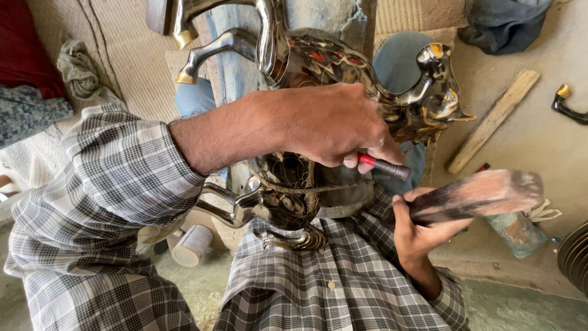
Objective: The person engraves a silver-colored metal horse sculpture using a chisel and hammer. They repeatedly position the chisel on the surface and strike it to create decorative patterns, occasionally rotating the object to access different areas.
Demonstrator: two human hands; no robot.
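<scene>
Head view, the only one: your left hand (334,125) is curled tight round a small punch tool (386,167) with a red band and dark tip, fingers closed on it, the tip poking out toward the right, the hand resting on the metal horse (318,67). Your right hand (419,230) is wrapped shut on the handle end of a wooden mallet (481,195), its worn head out to the right, just beside the punch tip but not touching it. The horse lies across your lap, legs and gold hooves pointing up and left, head at upper right, a cord (294,189) tied round its body. It looks like heavy, stiff cast metal, polished and slick, with fine engraved lines and red inlay; judge it hard to dent but easy to scratch, so hold it by the thick body or the legs, not the thin ear or mane edges. The mallet looks dense, smooth, matte wood. Rest: a wooden stick (493,119) on the floor at right, a white spool (193,244) lower left, rough woven matting (131,61).
</scene>
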